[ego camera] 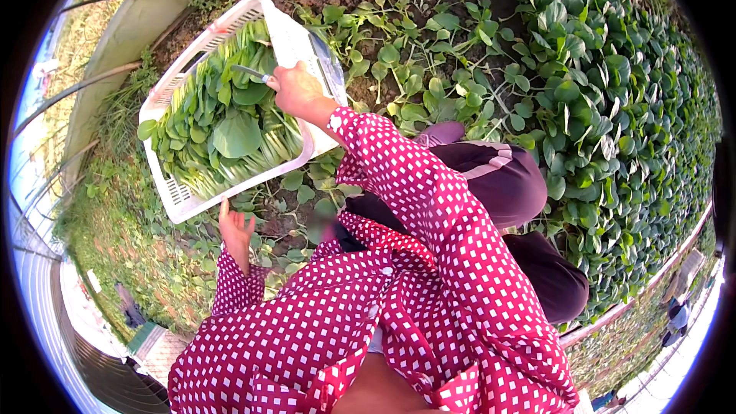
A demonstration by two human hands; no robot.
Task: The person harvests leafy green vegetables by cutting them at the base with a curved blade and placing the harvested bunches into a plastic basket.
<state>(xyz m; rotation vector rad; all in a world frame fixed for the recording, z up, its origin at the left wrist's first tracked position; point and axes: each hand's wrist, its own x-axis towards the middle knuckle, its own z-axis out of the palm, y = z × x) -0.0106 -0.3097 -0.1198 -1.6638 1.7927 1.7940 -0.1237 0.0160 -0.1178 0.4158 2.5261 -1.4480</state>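
Note:
A white plastic crate [218, 198] sits tilted on the ground before me, filled with leafy greens [198, 121] that show pale stems and broad leaves. At its right rim, my right hand [299, 89] grips a small knife [250, 72]. The blade points left over the greens. My left hand [236, 227] is just below the crate's near edge, palm up with fingers apart. One fingertip is at the rim; whether it presses on it cannot be told. One large leaf [236, 135] lies on top of the pile.
Dense leafy plants [615, 98] grow on the right. Sparser, smaller plants [425, 69] stand beyond the crate and beside my shoe [443, 133]. Curved poles [80, 86] and a plastic sheet wall [123, 29] run along the left. My bent knees [506, 184] are close to the plants.

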